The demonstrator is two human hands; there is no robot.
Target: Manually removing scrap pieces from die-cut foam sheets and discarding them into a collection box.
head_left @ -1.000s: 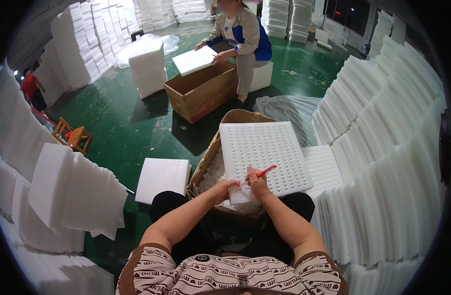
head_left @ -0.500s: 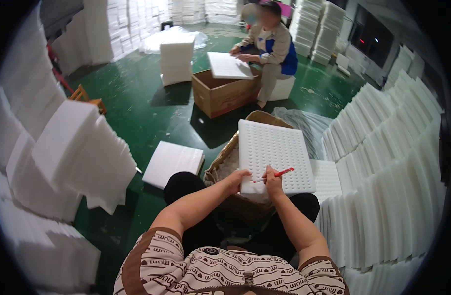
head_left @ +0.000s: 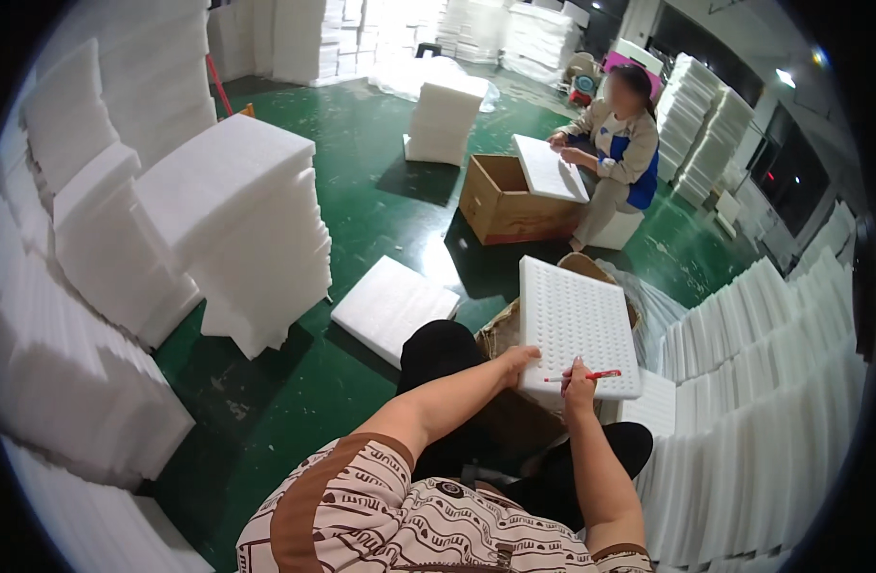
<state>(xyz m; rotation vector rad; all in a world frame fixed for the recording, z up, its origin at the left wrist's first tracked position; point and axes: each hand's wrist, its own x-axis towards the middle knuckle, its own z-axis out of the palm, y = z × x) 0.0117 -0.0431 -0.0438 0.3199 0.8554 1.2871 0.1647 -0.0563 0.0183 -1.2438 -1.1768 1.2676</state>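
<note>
Board [head_left: 581, 310]: right of frame centre, above box [head_left: 498, 328] | left hand [head_left: 520, 362]: grip pinching its lower-left edge | right hand [head_left: 578, 384]: grip clasping pen [head_left: 607, 373], long axis left-right, tip leftward over board; tip contact unclear

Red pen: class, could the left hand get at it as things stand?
Probably yes, though the left hand may need to loosen its hold on the foam board; the red pen, in the right hand, lies close by, nothing between.

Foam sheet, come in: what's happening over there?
Left hand at foam sheet, near its lower left corner. Right hand holding red pen over it. Only hands and pen cover the sheet.
</note>
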